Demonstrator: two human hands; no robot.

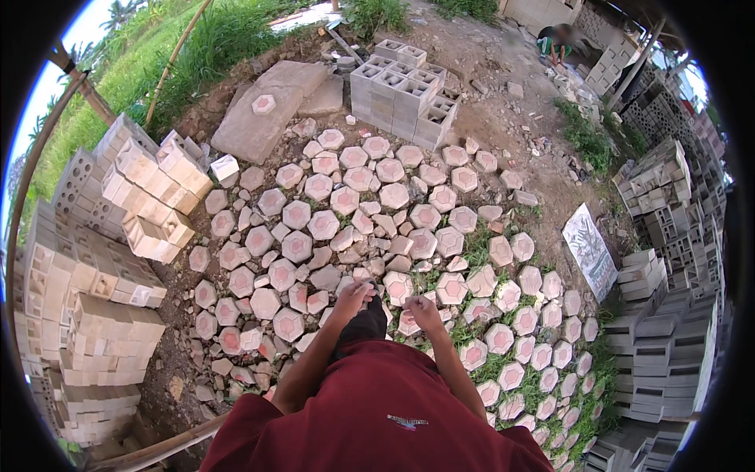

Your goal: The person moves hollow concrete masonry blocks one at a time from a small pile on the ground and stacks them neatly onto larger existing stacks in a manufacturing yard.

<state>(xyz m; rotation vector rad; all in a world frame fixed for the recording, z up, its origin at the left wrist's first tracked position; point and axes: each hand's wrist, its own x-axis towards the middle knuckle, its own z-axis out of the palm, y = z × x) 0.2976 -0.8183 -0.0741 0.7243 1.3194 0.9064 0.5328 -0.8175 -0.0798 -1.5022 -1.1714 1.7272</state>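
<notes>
Right hand (425, 313) curls near a grey-and-pink hexagonal concrete paver (398, 285); can't tell if it holds anything.
Left hand (356, 297), part-curled by a dark trouser leg (366, 324), hold also unclear. Paver lies ahead, betw. hands, nr. loose grey-brown stones (325, 277); prob. heavy, stiff, rough, chip-prone at corners; best gripped w/ both hands, opp. sides.

Dirt ground (499, 114): hollow concrete blocks (381, 106) stacked toward far edge — flat slab (245, 135) near far-left corner, printed sheet (590, 253) toward right edge — tall grass (211, 61) behind slab.
</notes>
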